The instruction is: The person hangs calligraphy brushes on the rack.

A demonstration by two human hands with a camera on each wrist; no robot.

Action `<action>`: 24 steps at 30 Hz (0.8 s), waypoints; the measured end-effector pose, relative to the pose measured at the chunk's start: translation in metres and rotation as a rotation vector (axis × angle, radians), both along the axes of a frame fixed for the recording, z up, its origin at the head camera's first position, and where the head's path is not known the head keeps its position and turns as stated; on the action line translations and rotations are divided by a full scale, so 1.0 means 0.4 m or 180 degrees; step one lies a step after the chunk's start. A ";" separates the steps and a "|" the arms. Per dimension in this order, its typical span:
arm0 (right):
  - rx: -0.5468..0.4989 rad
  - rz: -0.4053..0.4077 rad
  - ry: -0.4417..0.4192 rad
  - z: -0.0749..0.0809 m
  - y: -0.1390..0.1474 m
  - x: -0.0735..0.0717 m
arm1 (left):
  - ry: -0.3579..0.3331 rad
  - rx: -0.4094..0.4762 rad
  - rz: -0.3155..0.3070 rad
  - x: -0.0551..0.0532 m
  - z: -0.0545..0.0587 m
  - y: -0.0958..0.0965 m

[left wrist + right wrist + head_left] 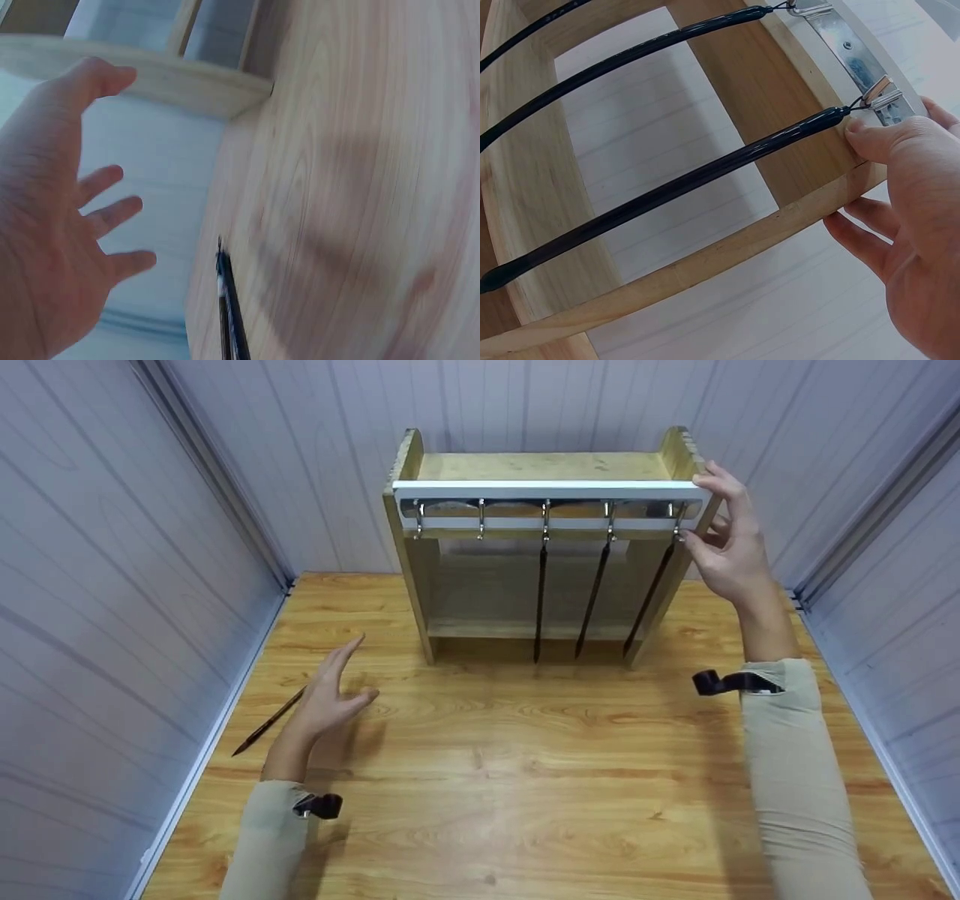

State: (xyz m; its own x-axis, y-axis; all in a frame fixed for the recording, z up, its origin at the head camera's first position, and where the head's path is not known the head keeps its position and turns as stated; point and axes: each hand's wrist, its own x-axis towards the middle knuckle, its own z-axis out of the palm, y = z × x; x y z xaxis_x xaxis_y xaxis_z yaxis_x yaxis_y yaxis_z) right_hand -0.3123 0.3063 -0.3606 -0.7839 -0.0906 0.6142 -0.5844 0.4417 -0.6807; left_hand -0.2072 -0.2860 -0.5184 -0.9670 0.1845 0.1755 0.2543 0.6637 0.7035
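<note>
A wooden rack (540,466) carries a hook rail (510,489) along its upper front. From its hooks hang three dark, slim brushes: a middle brush (540,600), another brush (593,600) and a rightmost brush (649,598). My right hand (739,547) grips the rack's right upper corner. Its thumb (870,141) lies at the end hook, beside the rightmost brush's cord loop, with other fingers behind the side panel. My left hand (326,701) is held over the floorboards, fingers spread and holding nothing. Beneath and left of it lies a loose brush (266,726), partly hidden by the hand.
Two hooks at the rail's left, including the outermost hook (418,519), hold nothing. The rack stands on a wood-grain surface (480,780) against a pale panelled back wall (480,405). A left wall (112,607) and a right wall (892,607) close in both sides.
</note>
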 end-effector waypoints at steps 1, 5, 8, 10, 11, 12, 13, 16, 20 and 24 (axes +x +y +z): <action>0.0002 -0.0008 0.0001 0.000 0.000 0.000 | -0.0026 -0.0013 0.0004 0.003 0.000 -0.011; -0.0020 0.0021 -0.0020 0.001 -0.002 0.002 | -0.0186 -0.0056 0.0102 0.015 -0.004 -0.047; -0.0026 0.0038 -0.0012 0.003 -0.004 0.006 | -0.0273 -0.0127 0.0165 0.024 -0.008 -0.069; -0.0033 0.0033 -0.0017 0.004 -0.005 0.008 | -0.0304 -0.0141 0.0177 0.029 -0.012 -0.081; -0.0029 0.0026 -0.0016 0.005 -0.005 0.009 | -0.0327 -0.0145 0.0182 0.032 -0.014 -0.086; -0.0040 0.0024 -0.0026 0.005 -0.005 0.010 | -0.0357 -0.0144 0.0194 0.035 -0.016 -0.092; -0.0046 0.0025 -0.0036 0.004 -0.005 0.010 | -0.0398 -0.0137 0.0211 0.037 -0.018 -0.097; -0.0046 0.0031 -0.0055 0.004 -0.004 0.008 | -0.0549 -0.0130 0.0284 0.044 -0.025 -0.111; -0.0001 0.0018 -0.0010 0.002 -0.001 0.005 | -0.0753 -0.0150 0.0392 0.050 -0.038 -0.127; 0.0032 0.0012 0.0009 0.000 0.002 0.002 | -0.0859 -0.0116 0.0486 0.053 -0.056 -0.144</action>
